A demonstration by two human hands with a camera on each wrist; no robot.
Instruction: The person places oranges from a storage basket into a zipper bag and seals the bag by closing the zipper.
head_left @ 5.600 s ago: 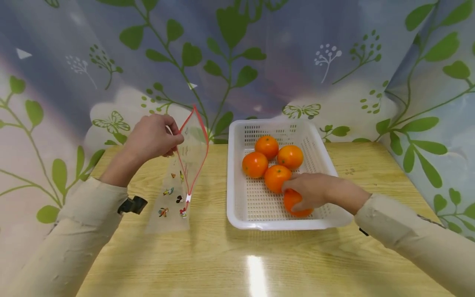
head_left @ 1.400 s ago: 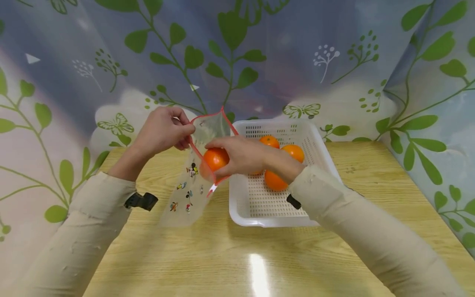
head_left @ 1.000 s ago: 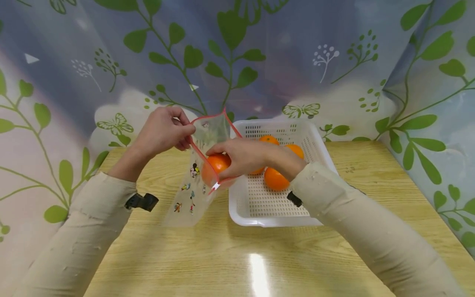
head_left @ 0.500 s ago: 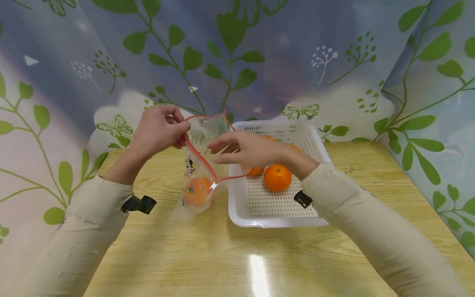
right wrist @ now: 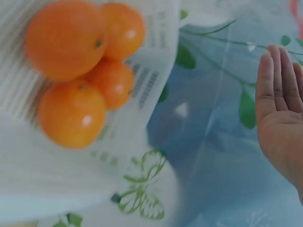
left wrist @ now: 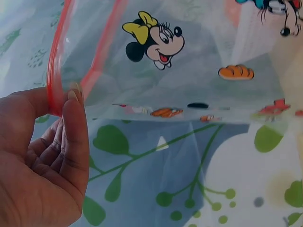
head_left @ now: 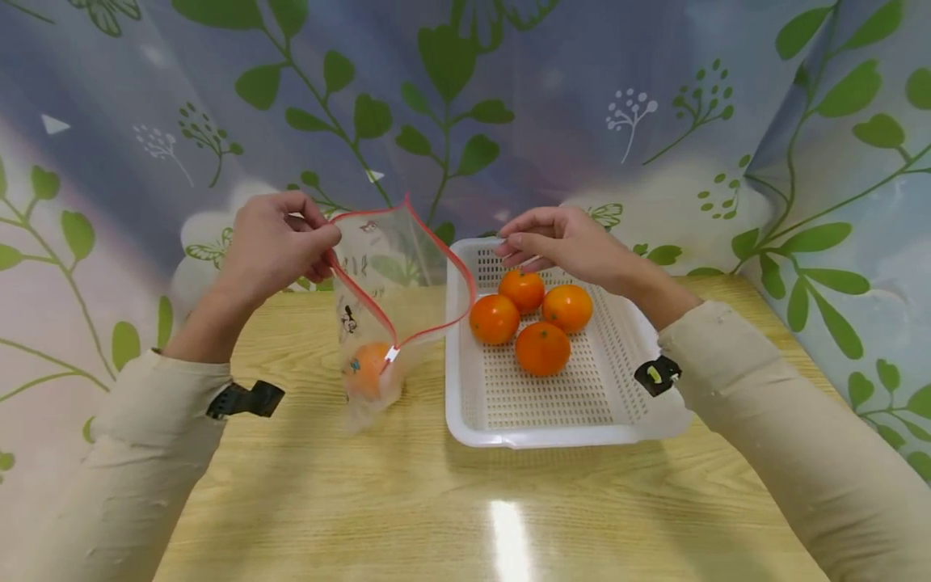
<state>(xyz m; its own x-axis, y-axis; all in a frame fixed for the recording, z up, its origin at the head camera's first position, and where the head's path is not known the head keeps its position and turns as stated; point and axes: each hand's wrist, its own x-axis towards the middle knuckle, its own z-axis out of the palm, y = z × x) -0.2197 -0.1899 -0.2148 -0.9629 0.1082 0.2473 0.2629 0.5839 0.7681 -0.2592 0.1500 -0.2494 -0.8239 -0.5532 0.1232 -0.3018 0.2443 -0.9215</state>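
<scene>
My left hand (head_left: 280, 242) pinches the red-edged mouth of a clear zip bag (head_left: 422, 275) printed with cartoon figures. The bag hangs with its mouth spread apart and its white slider (head_left: 392, 353) at the near corner. One orange (head_left: 368, 370) lies low inside it, seen through the plastic. In the left wrist view, thumb and forefinger clasp the red zip strip (left wrist: 55, 71). My right hand (head_left: 575, 246) is held over the back of a white basket (head_left: 567, 436), holding nothing, its fingers fairly straight in the right wrist view. Several oranges (head_left: 542, 349) sit together in the basket.
The basket stands on a wooden table (head_left: 407, 501), right of the bag. A patterned curtain (head_left: 553, 97) with green leaves hangs close behind the table and along its sides. Each wrist wears a black strap (head_left: 247, 399).
An orange has gone from the basket into the bag, released by my right hand, and dropped low inside. My right hand has since drawn out to the right; the left moved slightly left.
</scene>
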